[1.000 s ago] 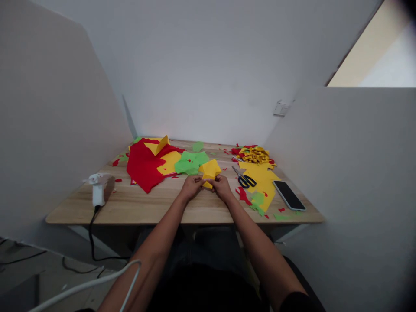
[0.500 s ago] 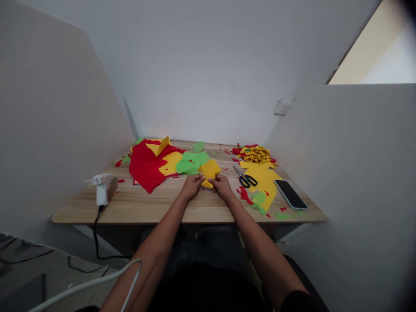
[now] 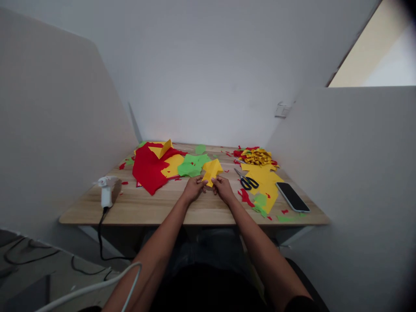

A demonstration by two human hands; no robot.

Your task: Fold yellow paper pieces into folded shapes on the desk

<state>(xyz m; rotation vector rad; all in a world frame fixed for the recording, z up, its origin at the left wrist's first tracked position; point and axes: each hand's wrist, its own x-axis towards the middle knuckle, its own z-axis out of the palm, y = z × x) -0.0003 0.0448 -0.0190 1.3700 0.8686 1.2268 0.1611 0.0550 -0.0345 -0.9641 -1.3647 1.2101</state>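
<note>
A person's left hand [image 3: 194,189] and right hand [image 3: 223,188] pinch a creased, paper-like yellow sheet [image 3: 212,168] between their fingers at the middle of a light wood-grain counter [image 3: 146,212], beside a ragged green sheet [image 3: 191,167]. A jagged red sheet [image 3: 147,169] and a white gun-shaped tool [image 3: 106,196] with a black cord [image 3: 100,238] are to the left; black-handled metal scissors [image 3: 246,183], flat yellow pieces [image 3: 270,190] and 1 dark-screened rectangular phone [image 3: 292,197] lie to the right.
</note>
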